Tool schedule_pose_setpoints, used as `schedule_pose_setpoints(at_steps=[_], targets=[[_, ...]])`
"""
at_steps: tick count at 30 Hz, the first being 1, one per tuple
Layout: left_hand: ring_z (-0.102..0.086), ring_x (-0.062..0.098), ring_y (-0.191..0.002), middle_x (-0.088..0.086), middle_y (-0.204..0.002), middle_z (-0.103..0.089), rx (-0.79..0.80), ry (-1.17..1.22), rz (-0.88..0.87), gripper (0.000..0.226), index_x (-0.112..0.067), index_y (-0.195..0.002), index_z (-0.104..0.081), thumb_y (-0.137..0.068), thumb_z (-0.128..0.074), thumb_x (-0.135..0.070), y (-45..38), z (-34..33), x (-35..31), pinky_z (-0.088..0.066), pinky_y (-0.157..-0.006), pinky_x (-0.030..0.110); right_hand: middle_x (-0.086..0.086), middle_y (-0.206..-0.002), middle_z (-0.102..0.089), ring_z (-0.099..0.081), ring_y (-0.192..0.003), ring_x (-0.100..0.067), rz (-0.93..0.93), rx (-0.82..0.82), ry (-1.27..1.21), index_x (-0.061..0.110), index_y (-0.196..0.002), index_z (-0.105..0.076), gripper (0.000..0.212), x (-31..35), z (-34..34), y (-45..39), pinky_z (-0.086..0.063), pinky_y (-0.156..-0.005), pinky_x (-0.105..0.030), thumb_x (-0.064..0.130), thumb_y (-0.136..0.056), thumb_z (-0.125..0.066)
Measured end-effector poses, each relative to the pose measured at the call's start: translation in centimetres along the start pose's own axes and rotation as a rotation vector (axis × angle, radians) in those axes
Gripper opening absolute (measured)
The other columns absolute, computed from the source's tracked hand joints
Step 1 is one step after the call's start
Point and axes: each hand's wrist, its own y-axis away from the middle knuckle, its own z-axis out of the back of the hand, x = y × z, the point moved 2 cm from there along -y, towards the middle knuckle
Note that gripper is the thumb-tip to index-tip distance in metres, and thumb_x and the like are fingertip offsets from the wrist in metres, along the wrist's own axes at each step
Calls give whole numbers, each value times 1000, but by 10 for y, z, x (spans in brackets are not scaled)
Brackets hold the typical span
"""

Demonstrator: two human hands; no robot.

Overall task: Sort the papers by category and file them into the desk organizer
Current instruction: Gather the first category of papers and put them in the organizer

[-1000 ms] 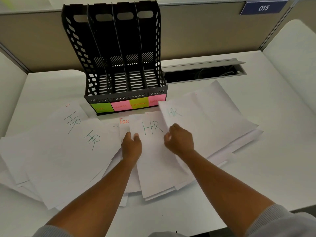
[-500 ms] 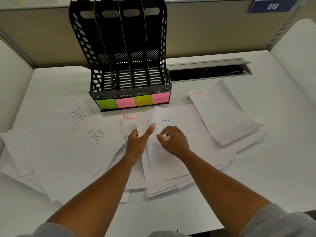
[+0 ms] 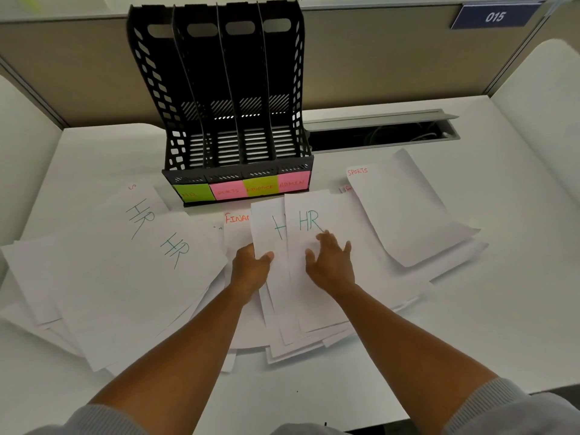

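Paper like this is light, thin and floppy, and the loose sheets slide easily over one another, so an edge pinch with a flat hand steadying the rest seems the safest hold. Left hand (image 3: 251, 268) pinches the left edge of an HR sheet (image 3: 270, 233), thumb on top, fingers underneath. Right hand (image 3: 329, 262) lies spread and flat on a second HR sheet (image 3: 317, 215), which overlaps the first just to its right. Both sheets sit atop the scattered pile in front of the black desk organizer (image 3: 232, 105), whose four slots look empty; its green HR label (image 3: 191, 193) marks the leftmost slot, up and left of the hands.
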Motion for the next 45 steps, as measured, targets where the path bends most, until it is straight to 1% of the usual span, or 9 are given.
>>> schedule_pose_setpoints(at_steps=[5,10,13,24,29,34,37,42,45], targets=[[-52,28,-123,6,-138,-54,10,22,25,40,-15,-138,-46,-102,-43,-31,4,-3,-3,-42,-102,41,-10,-152,-34,-31,-140,-25,66,110,-25,10,-146,-26,52,16,-12,8,3,-119,-46,37,-101,-27],[-56,30,-122,5,-135,-58,53,25,-72,51,-17,-137,-49,-91,-64,-33,6,-6,-5,-48,-98,41,-13,-148,-40,-36,-138,-29,146,245,-121,11,-149,-13,53,34,-15,14,0,-120,-47,34,-102,-25],[-59,33,-117,9,-132,-60,6,-24,-59,58,-15,-134,-53,-83,-73,-34,6,-8,-3,-51,-93,38,-11,-153,-31,-25,-142,-34,144,288,-225,13,-150,-10,53,37,-15,15,-16,-118,-51,29,-102,-28],[-63,33,-110,12,-127,-63,-35,-145,56,60,-10,-126,-58,-77,-80,-36,4,-24,5,-52,-80,28,-3,-129,-56,-52,-121,-24,-172,3,-558,15,-135,-38,54,23,-4,2,-46,-93,-30,7,-85,-55],[-63,29,-108,10,-123,-66,-6,-37,126,50,-8,-121,-62,-77,-80,-25,0,-20,11,-48,-76,25,-9,-131,-48,-44,-122,-27,-304,-265,-261,9,-128,-46,47,2,19,-3,-40,-98,-40,12,-81,-55],[-60,22,-94,8,-114,-66,57,42,170,32,-9,-115,-62,-84,-70,-12,-6,-9,15,-47,-74,26,-13,-129,-47,-40,-122,-31,-477,-216,-82,5,-124,-45,44,-16,31,-2,-38,-100,-47,18,-82,-54],[-59,18,-85,7,-107,-67,92,91,181,29,-10,-116,-61,-87,-59,-4,-7,-5,15,-44,-60,21,-10,-124,-52,-45,-117,-29,-452,-177,-54,7,-124,-45,42,-17,27,-2,-37,-94,-46,23,-85,-52],[-60,28,-108,7,-127,-63,71,187,141,46,-11,-128,-57,-85,-72,-17,-6,-4,14,-53,-88,36,-6,-128,-53,-45,-120,-27,-353,-168,-103,11,-130,-43,50,-13,17,1,-34,-97,-47,29,-85,-54],[-59,28,-114,6,-128,-63,22,178,96,49,-12,-129,-57,-85,-73,-26,-5,-4,12,-51,-88,32,-6,-129,-52,-45,-121,-27,-334,-209,-165,12,-130,-45,52,-11,13,3,-35,-98,-47,36,-86,-55]])
